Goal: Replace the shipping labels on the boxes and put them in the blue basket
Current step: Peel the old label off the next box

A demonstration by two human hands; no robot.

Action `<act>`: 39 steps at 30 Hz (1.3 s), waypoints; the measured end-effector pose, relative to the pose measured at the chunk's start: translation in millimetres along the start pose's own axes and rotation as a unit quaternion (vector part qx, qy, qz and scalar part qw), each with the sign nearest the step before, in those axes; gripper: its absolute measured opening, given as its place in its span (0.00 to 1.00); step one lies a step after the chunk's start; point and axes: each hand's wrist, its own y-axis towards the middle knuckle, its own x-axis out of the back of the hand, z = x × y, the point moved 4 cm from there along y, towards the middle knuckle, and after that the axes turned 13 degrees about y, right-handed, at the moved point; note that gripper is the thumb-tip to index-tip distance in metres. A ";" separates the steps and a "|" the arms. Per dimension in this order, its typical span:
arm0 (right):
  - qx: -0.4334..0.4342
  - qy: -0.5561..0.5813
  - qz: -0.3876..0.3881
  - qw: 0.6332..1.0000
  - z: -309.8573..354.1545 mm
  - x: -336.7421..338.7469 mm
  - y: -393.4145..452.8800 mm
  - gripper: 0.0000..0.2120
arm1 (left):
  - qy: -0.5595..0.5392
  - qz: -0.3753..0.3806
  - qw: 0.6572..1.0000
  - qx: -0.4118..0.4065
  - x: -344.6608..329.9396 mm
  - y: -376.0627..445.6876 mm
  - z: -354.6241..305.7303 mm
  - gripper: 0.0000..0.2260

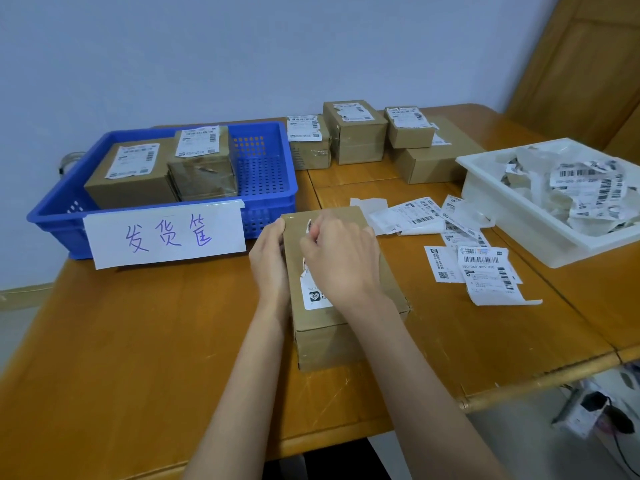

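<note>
A brown cardboard box [332, 327] lies on the wooden table in front of me, with a partly torn white label [313, 294] on its top. My left hand [268, 261] grips the box's left edge. My right hand [341, 261] rests over the top and pinches a peeled strip of the label at its upper end. The blue basket [263, 174] stands at the back left with a handwritten paper sign on its front; two labelled boxes [135, 174] [202, 164] sit inside it.
Several labelled boxes [355, 131] stand at the back centre of the table. Loose shipping labels [485, 275] lie to the right of my box. A white tray [519, 216] holding torn labels sits at the right. The table's front edge is close.
</note>
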 end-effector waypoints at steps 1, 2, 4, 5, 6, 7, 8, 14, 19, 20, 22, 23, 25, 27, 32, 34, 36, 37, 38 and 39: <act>-0.002 -0.002 0.000 1.000 -0.3 -0.1 -0.5 0.08 | 0.003 0.002 1.000 -0.001 0.5 0.8 0.5 0.16; -0.003 -0.001 -0.001 1.000 0.2 0.5 -0.8 0.07 | 0.006 0.004 1.000 -0.003 0.8 1.1 0.7 0.14; -0.009 0.015 -0.003 1.000 0.7 2.7 -1.5 0.06 | 0.011 0.001 1.000 -0.008 1.0 0.6 0.7 0.13; -0.013 0.027 -0.003 1.000 0.7 4.3 -2.1 0.06 | 0.011 -0.002 1.000 -0.009 1.0 0.5 0.9 0.12; -0.016 0.035 -0.001 0.999 0.7 5.5 -2.7 0.05 | 0.011 -0.005 1.000 -0.009 1.0 0.3 0.8 0.12; -0.015 0.037 -0.001 0.999 1.2 6.2 -3.5 0.06 | 0.015 -0.005 1.000 -0.010 1.2 0.5 0.7 0.12; -0.011 0.036 -0.001 0.999 2.4 6.6 -4.4 0.07 | 0.019 -0.005 1.000 -0.010 1.4 0.4 0.6 0.12; -0.001 0.004 0.005 1.000 5.1 4.7 -4.0 0.15 | 0.034 -0.008 0.999 -0.016 1.3 0.8 0.9 0.10; -0.007 0.027 -0.014 1.000 2.6 9.0 -4.0 0.19 | 0.028 -0.015 0.999 -0.004 1.7 0.3 0.2 0.10; -0.011 0.041 -0.020 0.999 1.6 10.5 -3.9 0.19 | 0.029 -0.016 0.999 -0.003 1.6 0.3 0.3 0.10; -0.018 0.078 -0.026 0.996 -1.7 12.1 -2.7 0.17 | 0.033 -0.014 0.999 -0.005 1.6 0.4 0.6 0.10; -0.020 0.100 -0.027 0.994 -3.7 12.5 -2.4 0.14 | 0.034 -0.013 0.999 -0.006 1.7 -0.3 0.4 0.10; -0.028 0.141 -0.024 0.989 -6.1 12.0 -1.4 0.13 | 0.037 -0.012 0.999 -0.005 2.2 -0.4 0.3 0.09; -0.041 0.197 -0.021 0.979 -7.4 12.4 -1.3 0.15 | 0.031 -0.008 0.999 -0.001 2.1 -0.2 0.5 0.09; -0.073 0.204 -0.113 0.970 -27.9 30.7 0.2 0.07 | 0.019 -0.011 1.000 0.018 1.8 0.3 2.8 0.11; -0.082 0.166 -0.080 0.980 -34.8 27.1 1.9 0.10 | 0.015 -0.011 1.000 0.020 2.0 0.5 2.9 0.12; -0.085 0.155 -0.062 0.982 -35.3 24.6 1.7 0.12 | 0.016 -0.014 1.000 0.019 2.3 0.6 2.9 0.12; -0.079 0.154 -0.064 0.983 -33.2 25.4 0.8 0.12 | 0.017 -0.016 1.000 0.018 2.3 0.7 3.1 0.11; -0.072 0.152 -0.070 0.983 -31.8 25.9 0.2 0.11 | 0.015 -0.016 1.000 0.018 2.2 0.7 3.3 0.11; -0.065 0.151 -0.077 0.983 -30.4 26.8 -0.3 0.10 | 0.012 -0.014 1.000 0.018 1.9 0.6 3.4 0.11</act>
